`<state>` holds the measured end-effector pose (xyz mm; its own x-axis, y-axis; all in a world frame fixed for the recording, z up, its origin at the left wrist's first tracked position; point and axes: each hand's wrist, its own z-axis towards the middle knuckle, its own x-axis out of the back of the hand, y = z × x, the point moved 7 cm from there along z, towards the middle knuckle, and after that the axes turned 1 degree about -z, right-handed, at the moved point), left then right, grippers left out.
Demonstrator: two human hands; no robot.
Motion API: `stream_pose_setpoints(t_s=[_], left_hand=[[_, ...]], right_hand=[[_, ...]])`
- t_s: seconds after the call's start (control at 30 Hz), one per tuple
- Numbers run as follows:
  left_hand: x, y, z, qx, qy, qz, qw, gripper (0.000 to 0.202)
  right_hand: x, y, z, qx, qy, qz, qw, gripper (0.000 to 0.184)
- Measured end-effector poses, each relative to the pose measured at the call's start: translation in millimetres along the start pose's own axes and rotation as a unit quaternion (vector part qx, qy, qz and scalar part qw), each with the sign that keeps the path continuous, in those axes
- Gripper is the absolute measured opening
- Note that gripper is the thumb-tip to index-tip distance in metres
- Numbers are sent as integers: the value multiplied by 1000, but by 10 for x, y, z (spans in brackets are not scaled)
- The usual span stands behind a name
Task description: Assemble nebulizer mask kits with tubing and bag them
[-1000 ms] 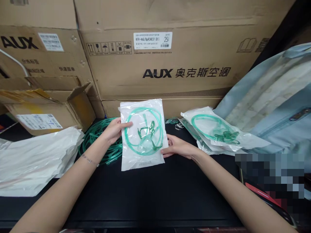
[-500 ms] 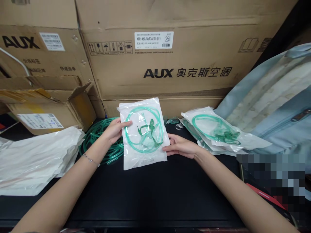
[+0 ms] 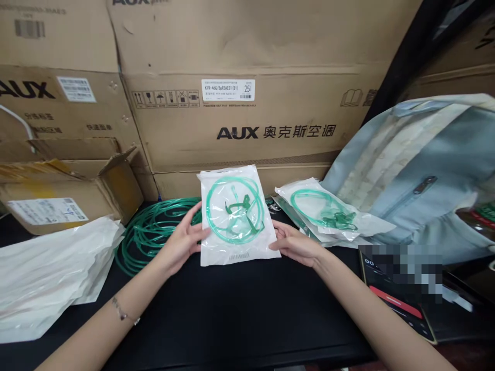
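1. Holding the sealed pouch [image 3: 236,216] between both hands, you have it upright over the back of the black table [image 3: 240,314], its lower edge just above or on the tabletop; which, the view cannot settle.
2. Your left hand [image 3: 182,242] grips the pouch's left edge, thumb on the front face near the coiled green tubing [image 3: 234,210] inside, fingers reaching behind.
3. Your right hand [image 3: 296,243] pinches the lower right edge, with the thumb in front and the fingers curled behind.
4. To the left of the pouch, a loose coil of green hose [image 3: 154,232] lies on the table, passing behind your left hand.
5. To the right, a stack of filled pouches [image 3: 328,216] lies just beside your right hand, leaning against a pale blue bag [image 3: 417,170].
6. At the far left a pile of empty white bags [image 3: 50,278] overhangs the table's front area; an open cardboard box [image 3: 65,190] sits behind it.
7. Open room lies in front: the dark table between your forearms is bare down to its near edge.
8. Behind the pouch, the large carton [image 3: 247,103] reads "AUX" with Chinese characters, and its white label shows "KFR-46G/BpR3AES1(B1)" and "25". The pouch's own bottom print is too small to read.
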<state>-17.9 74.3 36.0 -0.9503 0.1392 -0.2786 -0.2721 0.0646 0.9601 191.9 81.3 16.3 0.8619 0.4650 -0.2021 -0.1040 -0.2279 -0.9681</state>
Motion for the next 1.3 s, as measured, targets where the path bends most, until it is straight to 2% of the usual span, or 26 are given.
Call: stream_pose_setpoints(t_s=[0.07,0.17,0.27,0.33,0.4,0.5,0.63,0.7,0.87,1.03,1.1,1.2,1.3], left_hand=[[-16,-103,-75,0,-9,20,1000,85],[27,-238,-71,0,4,62,998,87],[74,-236,-18,-49,27,184,981,78],[98,-175,-17,-100,50,292,950,68],[112,-144,-56,-131,58,369,918,60],[131,-170,-173,-154,35,438,885,55],[140,-290,-357,-167,-23,535,828,58],[134,-357,-411,-151,-51,558,814,59],[76,-408,-444,-129,-79,580,801,61],[68,-420,-419,-116,-74,594,793,62],[60,-409,-413,-125,-71,596,790,60],[61,-406,-403,-135,-62,600,786,57],[79,-418,-407,-152,-59,605,779,55]], right_hand=[[33,65,-11,-5,9,-15,1000,62],[57,134,16,-8,28,-72,997,62],[89,123,43,24,71,-189,979,69],[112,111,24,42,105,-301,947,76],[129,119,-40,50,135,-415,898,81],[108,168,-190,69,142,-526,836,83],[21,294,-357,86,80,-571,813,71],[0,330,-393,85,67,-581,807,69],[-4,341,-378,88,79,-578,808,66],[-6,338,-364,86,81,-588,801,66],[-5,316,-366,89,84,-578,807,67],[2,284,-369,94,94,-523,842,72],[-15,266,-363,108,93,-412,900,75]])
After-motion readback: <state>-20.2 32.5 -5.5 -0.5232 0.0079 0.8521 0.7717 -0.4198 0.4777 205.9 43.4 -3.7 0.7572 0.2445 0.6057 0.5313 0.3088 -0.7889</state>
